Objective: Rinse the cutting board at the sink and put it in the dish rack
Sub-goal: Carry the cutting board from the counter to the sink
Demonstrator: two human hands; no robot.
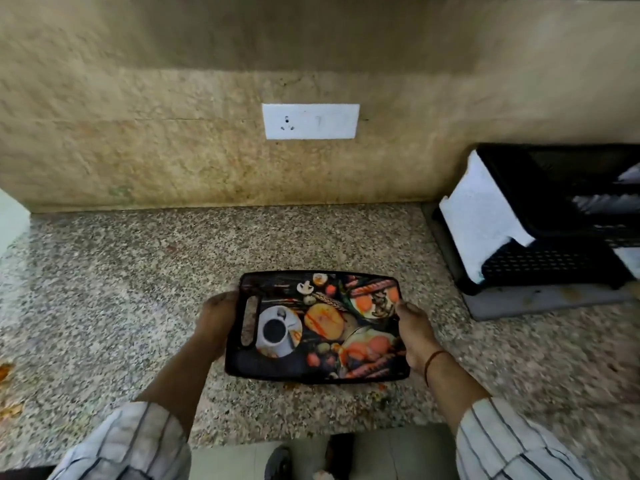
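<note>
The fingers of the left hand [216, 315] curl around the short edge of the cutting board [317, 325] at its 9 o'clock side, just beside the handle slot [250, 320]; most of those fingers are hidden under the board, so only the grip on the edge shows. The right hand [414, 336] clamps the opposite short edge at 3 o'clock, thumb pressed on the printed top face, the other fingers out of sight below. A thin cord [433, 363] circles the right wrist.

The board is between the two hands, its long axis running 9 to 3 o'clock, face up and roughly level. It seems to be just above the speckled worktop [138, 289], though whether it touches cannot be told. Small orange scraps [379, 388] lie on the worktop at the board's near edge.

The dish rack [554, 216] stands at 2 o'clock from the board, well apart, against the wall; the right hand is the nearer one to it. No sink shows anywhere here, so the rinse is probably not yet done, and the board must first be carried out of this view. A white socket plate [310, 121] sits on the wall at 12 o'clock.
</note>
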